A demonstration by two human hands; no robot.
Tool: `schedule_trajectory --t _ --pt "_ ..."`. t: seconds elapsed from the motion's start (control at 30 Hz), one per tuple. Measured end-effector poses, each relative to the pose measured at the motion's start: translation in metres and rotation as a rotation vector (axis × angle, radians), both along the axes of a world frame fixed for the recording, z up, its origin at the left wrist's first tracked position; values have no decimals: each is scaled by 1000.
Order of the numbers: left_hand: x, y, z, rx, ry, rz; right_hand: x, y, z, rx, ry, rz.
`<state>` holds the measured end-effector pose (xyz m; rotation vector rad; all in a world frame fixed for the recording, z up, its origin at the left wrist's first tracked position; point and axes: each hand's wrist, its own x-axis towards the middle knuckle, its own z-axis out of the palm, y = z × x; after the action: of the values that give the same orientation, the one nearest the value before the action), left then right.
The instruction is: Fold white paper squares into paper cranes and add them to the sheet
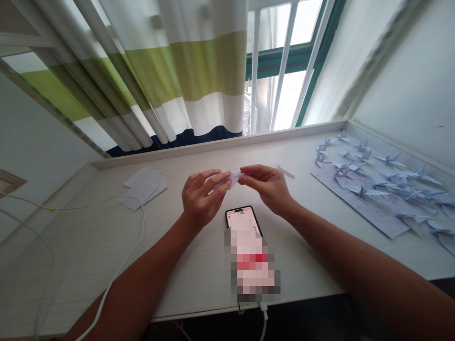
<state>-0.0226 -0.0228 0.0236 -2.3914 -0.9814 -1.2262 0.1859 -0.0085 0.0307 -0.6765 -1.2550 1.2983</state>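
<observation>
Closest of all, a phone [244,219] lies screen-up at the near edge of the pale desk [185,265], plugged into a white cable [124,265]. Just beyond it a small folded paper [232,179] is pinched above the desk between the fingertips of the left hand [201,199] and the right hand [270,187], both closed on it. It is judged feather-light, thin and easily creased or torn — best taken at its folded edges, by fingertips only. Paper cranes [391,180] are spread over a printed sheet [377,210] at the right; paper squares [144,188] lie at the left, below a striped curtain [177,71] and a barred window [284,71].
</observation>
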Motion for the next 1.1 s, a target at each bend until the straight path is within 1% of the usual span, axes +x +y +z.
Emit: schedule_trajectory --t 0.1,0.17,0.2,0.27,0.33,0.37,0.4,0.47,0.63,0.87,0.97,1.1 --pt "6 -1 0 -80 -42 -91 3 2 3 15 -18 -48" --pt "12 -3 -1 -207 -153 -143 5 3 4 27 -40 -87" --pt "15 -5 -1 -289 -230 -162 6 4 5 34 -48 -100" --pt "21 -7 -2 -477 -421 -160 5 4 4 43 -66 -96" --pt "25 -7 -4 -709 -616 -169 3 3 3 49 -85 -79" --pt "26 -6 -5 -824 -682 -201 2 2 3 52 -97 -72" --pt "26 -5 -6 -912 -730 -241 0 1 2 55 -113 -67" --pt "27 -3 -6 -1008 -805 -301 -2 1 1 61 -141 -67" --pt "27 -1 -3 -1153 -920 -370 -3 0 -1 64 -172 -68" --pt "21 1 0 -1282 -1004 -362 -3 -2 -2 45 -180 -14" --pt "19 1 2 -1295 -995 -344 -3 -2 -1 48 -184 5" --pt "21 0 4 -1245 -973 -327 -3 -2 -1 36 -173 6"
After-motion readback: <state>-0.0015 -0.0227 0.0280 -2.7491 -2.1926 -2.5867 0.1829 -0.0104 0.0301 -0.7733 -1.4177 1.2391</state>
